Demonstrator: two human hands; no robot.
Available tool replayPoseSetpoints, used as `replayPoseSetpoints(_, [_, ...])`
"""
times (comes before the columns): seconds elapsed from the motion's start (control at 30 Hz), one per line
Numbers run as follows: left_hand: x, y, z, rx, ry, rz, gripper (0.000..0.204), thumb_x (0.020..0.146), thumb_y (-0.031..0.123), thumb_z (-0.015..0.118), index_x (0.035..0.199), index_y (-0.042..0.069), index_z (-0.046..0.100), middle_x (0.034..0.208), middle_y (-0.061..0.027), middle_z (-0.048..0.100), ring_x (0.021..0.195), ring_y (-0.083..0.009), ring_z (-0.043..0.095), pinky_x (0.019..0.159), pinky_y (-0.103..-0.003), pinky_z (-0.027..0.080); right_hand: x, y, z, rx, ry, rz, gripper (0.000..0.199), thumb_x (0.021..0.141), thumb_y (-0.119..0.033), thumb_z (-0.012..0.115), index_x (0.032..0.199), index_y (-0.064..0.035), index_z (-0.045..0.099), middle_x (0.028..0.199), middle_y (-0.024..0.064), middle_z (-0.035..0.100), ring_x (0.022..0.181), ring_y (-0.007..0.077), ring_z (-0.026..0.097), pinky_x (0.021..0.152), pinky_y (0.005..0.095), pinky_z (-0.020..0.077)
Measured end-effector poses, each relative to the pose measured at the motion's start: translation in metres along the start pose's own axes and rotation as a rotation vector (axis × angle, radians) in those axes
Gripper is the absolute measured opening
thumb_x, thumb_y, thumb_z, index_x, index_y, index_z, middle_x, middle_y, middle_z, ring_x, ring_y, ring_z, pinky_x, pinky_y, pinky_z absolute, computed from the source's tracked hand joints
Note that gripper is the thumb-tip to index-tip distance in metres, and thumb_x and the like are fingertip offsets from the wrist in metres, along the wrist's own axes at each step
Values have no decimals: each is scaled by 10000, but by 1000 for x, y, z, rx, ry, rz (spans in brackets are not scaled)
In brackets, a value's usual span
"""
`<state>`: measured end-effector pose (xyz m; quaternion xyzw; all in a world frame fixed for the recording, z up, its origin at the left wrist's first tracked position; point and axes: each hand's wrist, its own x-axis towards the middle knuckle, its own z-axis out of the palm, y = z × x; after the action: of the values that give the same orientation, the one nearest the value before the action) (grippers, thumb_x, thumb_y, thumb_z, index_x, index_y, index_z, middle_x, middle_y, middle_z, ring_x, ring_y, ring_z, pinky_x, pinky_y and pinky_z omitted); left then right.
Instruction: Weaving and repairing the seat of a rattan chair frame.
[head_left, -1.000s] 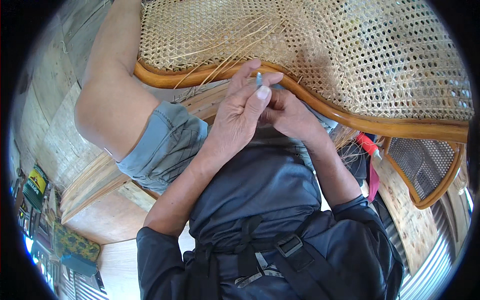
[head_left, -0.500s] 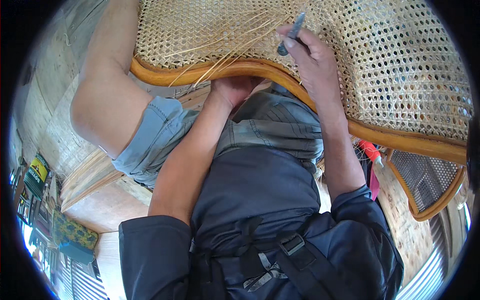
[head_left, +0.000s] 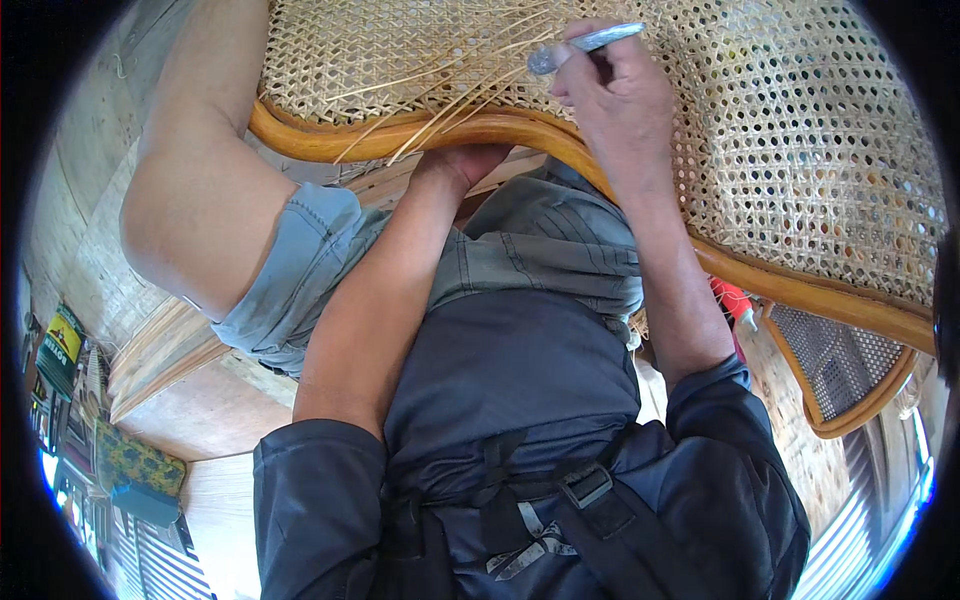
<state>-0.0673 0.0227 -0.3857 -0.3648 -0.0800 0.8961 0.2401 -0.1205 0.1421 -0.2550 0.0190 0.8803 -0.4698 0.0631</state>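
While the left hand (head_left: 468,164) reaches under the curved wooden rim (head_left: 300,142), its fingers are mostly hidden, and whether they pinch anything cannot be told. Right of it, loose cane strands (head_left: 462,100) lie fanned over the rim and the woven mesh. Further right, the right hand (head_left: 628,110) is raised over the mesh, thumb and fingers pinching a short silvery tool (head_left: 607,37) held tilted; its working end cannot be made out. The large cane panel (head_left: 790,130), the piece being worked, spans the upper view with its rim above the person's lap. In this inspector's judgement, the step in hand is working loose strands at the edge, and the next move calls for bringing the tool to a strand while the left hand supports or feeds from below. Count, left to right: one green container (head_left: 60,350) at the far left; two hands; at least four loose strands, overlap preventing an exact tally; one tool; one large panel; one red object (head_left: 728,295), partly covered, below the rim; one smaller wood-framed panel (head_left: 840,350), near that object, at the right.
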Motion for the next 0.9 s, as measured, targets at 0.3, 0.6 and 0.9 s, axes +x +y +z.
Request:
replayPoseSetpoints(0.3, [7, 10, -24, -134, -180, -139, 333, 946, 295, 402, 1182, 77, 487, 1149, -118, 546, 1088, -274, 515, 1004, -422, 394, -3, -13, 3, 52, 38, 89, 66, 813, -83, 580, 844, -25, 586, 679, 142, 590, 616, 275, 607, 594, 347, 479])
replayPoseSetpoints(0.6, [-5, -6, 18, 84, 248, 55, 333, 964, 269, 354, 1209, 75, 469, 1202, -126, 520, 1143, -293, 482, 1031, -437, 369, -4, -8, 2, 72, 103, 33, 146, 832, -100, 603, 955, -22, 618, 741, 79, 639, 640, 122, 619, 599, 270, 497])
replayPoseSetpoints(0.9, [-1, -4, -1, 212, 137, 39, 361, 973, 270, 312, 1267, 103, 436, 1274, -113, 483, 1193, -280, 446, 1065, -429, 324, -7, -3, 1, 12, 63, 3, 133, 841, -83, 598, 959, -26, 622, 761, 75, 639, 663, 115, 619, 616, 259, 499])
